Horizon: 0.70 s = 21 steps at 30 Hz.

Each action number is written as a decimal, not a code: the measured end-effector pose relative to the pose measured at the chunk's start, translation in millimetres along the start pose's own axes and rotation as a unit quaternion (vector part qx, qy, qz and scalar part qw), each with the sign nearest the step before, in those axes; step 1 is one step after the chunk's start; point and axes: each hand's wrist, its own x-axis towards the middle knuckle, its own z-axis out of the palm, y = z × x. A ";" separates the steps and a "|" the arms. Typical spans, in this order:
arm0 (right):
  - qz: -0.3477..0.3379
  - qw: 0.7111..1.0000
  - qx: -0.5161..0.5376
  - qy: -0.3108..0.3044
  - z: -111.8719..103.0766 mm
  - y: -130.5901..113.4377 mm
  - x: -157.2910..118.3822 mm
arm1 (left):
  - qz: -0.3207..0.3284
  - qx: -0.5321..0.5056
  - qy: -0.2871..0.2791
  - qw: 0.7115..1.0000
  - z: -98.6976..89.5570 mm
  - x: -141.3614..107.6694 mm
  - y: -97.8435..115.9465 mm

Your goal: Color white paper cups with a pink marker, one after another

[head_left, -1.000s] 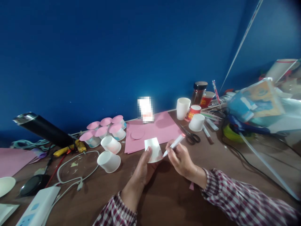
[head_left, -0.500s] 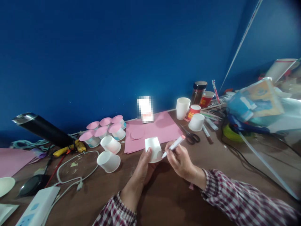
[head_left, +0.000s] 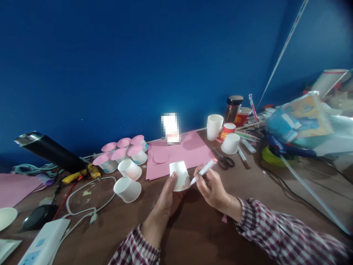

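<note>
Shifted only slightly since half a second ago, one white paper cup (head_left: pixel 180 177) rests in your left hand (head_left: pixel 164 198), rim toward you, above the brown table (head_left: pixel 198 239). Your thumb (head_left: pixel 172 178) presses its side, the other fingers partly hidden behind. Your right hand (head_left: pixel 213 189) has its fingers pinched around one white marker (head_left: pixel 204 171), pink at the far end; its tip is at the cup's lower right edge, though contact cannot be told. One white power strip (head_left: pixel 45 239) lies near, at left. Beyond your hands, two plain white cups (head_left: pixel 127 189) stand to the left; one pair of scissors (head_left: pixel 226 162) and two spare markers (head_left: pixel 243 157) lie to the right. Layered pink paper (head_left: pixel 190 147), its sheets hard to count, bears one loose pink disc (head_left: pixel 161 157). Farther back, six pink-topped cups (head_left: pixel 136 156) stand in two rows of three; opposite, two other white cups (head_left: pixel 215 127) and two red cups (head_left: pixel 228 129) stand near one dark-lidded jar (head_left: pixel 233 110). All of these hold their earlier places before the blue wall (head_left: pixel 154 55).
</note>
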 end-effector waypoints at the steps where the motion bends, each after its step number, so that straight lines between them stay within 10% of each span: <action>1: 0.000 1.000 0.003 -0.007 0.0 -0.4 0.3 | 0.001 -0.005 0.006 1.000 -0.2 0.3 0.0; 21: 0.005 1.000 0.006 0.023 -0.8 2.5 -5.9 | 0.021 0.011 -0.015 1.000 5.4 -0.6 1.5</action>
